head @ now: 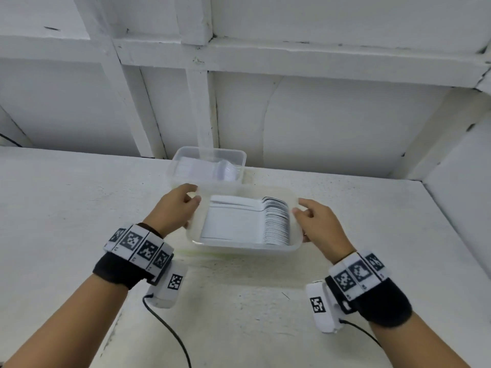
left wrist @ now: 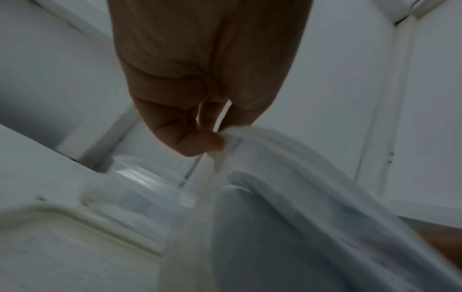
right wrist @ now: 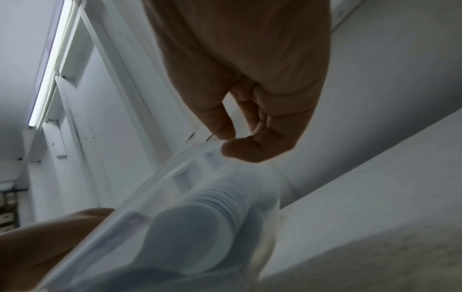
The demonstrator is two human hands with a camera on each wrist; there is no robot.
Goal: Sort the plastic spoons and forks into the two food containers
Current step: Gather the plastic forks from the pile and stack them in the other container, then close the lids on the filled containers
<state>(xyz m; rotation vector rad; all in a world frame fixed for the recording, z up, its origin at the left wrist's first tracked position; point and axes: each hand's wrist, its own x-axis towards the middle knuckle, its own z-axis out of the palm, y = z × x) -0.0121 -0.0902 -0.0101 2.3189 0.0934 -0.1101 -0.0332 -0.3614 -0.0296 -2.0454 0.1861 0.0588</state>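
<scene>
clear plastic near container [head: 245, 247] of stacked spoons [head: 276, 221] sits on our desk [head: 66, 208], left hand [head: 172, 208] and right hand [head: 321, 221] grasping its ends; far container [head: 207, 166] behind.
left wrist: our grip pinches the rim.
right wrist: likewise.

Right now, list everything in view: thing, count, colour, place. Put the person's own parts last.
near container: one, clear plastic, front middle of the table, held at both ends
spoons: one nested row, white, lying in the near container; number too dense to tell
far container: one, clear plastic, just behind the near one, by the wall
cutlery in far container: one pale stack, kind too blurred to tell
table: one, white, speckled
wall: white panels with battens, behind the table
cables: two, black, from the wrist units
wrist units: two, black bands with black and white markers
left hand: gripping the near container's left rim
right hand: gripping its right rim
</scene>
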